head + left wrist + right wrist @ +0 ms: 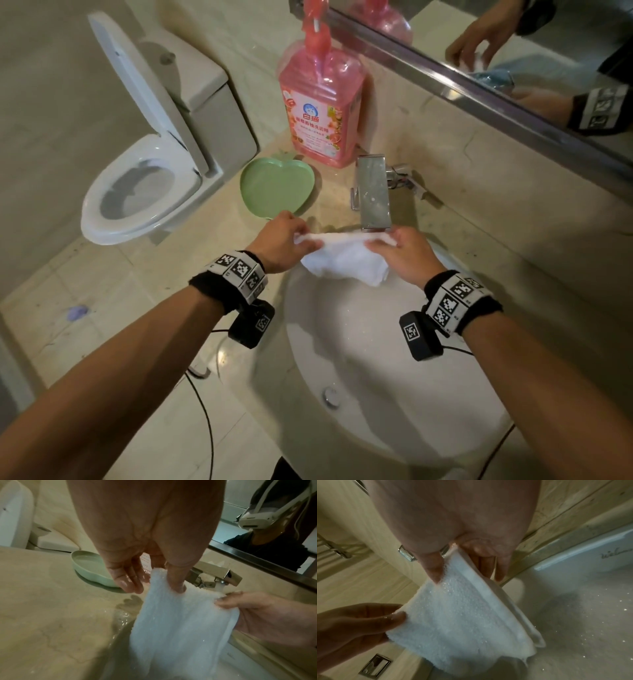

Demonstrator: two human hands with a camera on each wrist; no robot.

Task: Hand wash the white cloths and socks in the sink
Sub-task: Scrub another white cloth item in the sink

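Observation:
A white terry cloth (pixel 342 258) hangs stretched between both hands just under the square chrome faucet (pixel 373 192), above the white sink (pixel 359 359). My left hand (pixel 291 240) pinches the cloth's left top corner between thumb and fingers (pixel 176 582). My right hand (pixel 397 246) pinches the right top corner (pixel 435 574). Water runs from the spout (pixel 220 586) onto the cloth's (pixel 180 622) top edge near the right hand. The cloth (pixel 462 615) is wet and beaded with droplets. No socks are in view.
A pink detergent pump bottle (pixel 320 102) stands behind the faucet, with a green apple-shaped dish (pixel 275 186) to its left on the beige counter (pixel 329 192). A toilet (pixel 144 171) with raised lid sits at left. A mirror (pixel 513 51) runs along the wall.

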